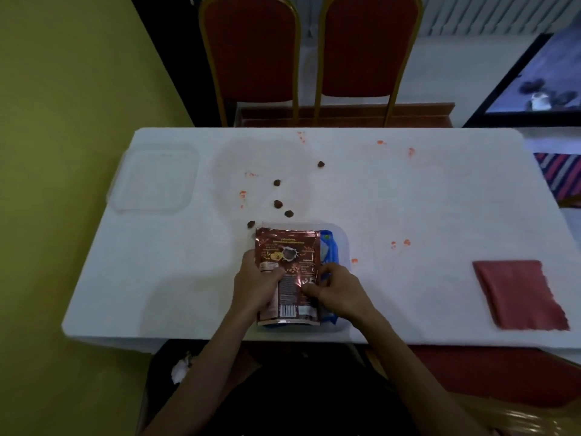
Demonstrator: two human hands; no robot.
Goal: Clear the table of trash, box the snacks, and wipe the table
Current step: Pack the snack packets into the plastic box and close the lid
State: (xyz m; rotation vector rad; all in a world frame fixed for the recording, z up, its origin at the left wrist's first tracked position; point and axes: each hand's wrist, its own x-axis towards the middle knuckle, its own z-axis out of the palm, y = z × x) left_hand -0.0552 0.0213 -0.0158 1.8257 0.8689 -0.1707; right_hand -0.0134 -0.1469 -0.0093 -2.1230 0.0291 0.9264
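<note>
A brown foil snack pouch (287, 256) lies flat in a clear plastic box (344, 243) at the near middle of the white table (408, 199). A blue snack pack (329, 250) shows under its right edge. My left hand (256, 283) grips the pouch's left side. My right hand (338, 291) pinches its lower right part. Several brown snack crumbs (278, 203) lie scattered beyond the box. Orange smears (406, 242) dot the tabletop.
A clear box lid (155, 179) rests at the table's far left. A folded red cloth (518, 294) lies at the near right. Two red chairs (371, 48) stand behind the far edge. A yellow wall (63, 152) is on the left.
</note>
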